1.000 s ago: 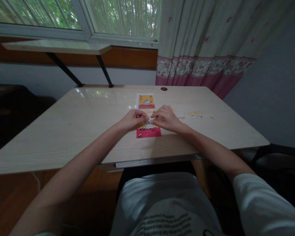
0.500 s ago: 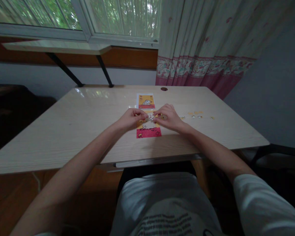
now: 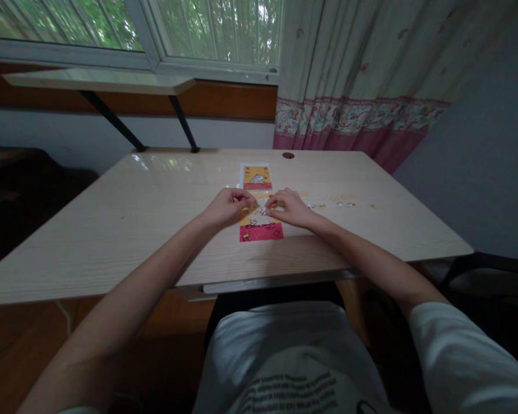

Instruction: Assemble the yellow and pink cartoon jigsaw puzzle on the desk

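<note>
A jigsaw puzzle (image 3: 262, 232), red at the bottom and yellow higher up with white figures, lies on the table before me. My left hand (image 3: 229, 206) is over its left side, thumb and forefinger pinched together; whatever is in that pinch is too small to make out. From the right, my right hand (image 3: 290, 208) reaches over the puzzle with thumb and forefinger closed on a small white puzzle piece (image 3: 262, 211). The fingertips of both hands are a short gap apart. Behind the puzzle lies a picture card (image 3: 257, 177) in matching colours.
Loose white and yellow puzzle pieces (image 3: 345, 204) lie in rows to the right of my right hand. A raised shelf (image 3: 103, 81) on black legs stands at the back left of the table (image 3: 155, 230). A curtain (image 3: 341, 115) hangs behind the table.
My hands have moved slightly apart, the right one a little rightward. The white piece that was between both hands' fingertips now sits lower, at the right fingertips.
</note>
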{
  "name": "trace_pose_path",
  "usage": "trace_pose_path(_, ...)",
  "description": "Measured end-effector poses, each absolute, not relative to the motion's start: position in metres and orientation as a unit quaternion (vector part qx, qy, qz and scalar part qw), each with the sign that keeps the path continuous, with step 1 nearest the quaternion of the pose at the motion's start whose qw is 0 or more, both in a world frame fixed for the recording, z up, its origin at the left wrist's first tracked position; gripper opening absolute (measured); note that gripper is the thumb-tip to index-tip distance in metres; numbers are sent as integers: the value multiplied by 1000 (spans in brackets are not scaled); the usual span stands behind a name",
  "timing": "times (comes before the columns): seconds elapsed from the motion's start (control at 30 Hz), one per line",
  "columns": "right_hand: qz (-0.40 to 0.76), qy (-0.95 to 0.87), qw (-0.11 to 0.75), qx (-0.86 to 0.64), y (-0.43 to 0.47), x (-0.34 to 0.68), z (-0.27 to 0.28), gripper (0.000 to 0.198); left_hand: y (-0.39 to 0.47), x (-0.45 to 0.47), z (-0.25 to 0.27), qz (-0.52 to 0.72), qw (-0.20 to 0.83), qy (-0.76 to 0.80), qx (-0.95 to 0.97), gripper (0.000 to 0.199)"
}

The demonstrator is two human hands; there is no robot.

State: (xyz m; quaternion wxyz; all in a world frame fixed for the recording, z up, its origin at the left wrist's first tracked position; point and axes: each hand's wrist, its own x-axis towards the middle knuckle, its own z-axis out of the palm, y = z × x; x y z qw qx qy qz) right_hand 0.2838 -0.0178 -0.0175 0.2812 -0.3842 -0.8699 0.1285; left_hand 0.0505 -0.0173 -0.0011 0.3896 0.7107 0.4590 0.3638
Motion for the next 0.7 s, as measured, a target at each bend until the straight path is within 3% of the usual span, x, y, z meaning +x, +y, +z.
trace_pose_path(0.17,142,-878,240,-388,-17,280,-19,14,-15,49,-3,355,367,466,722,19)
trace_pose_path(0.7,145,-873,241,-398,-26,315,6,14,-13,38,-7,365,373,471,711,18)
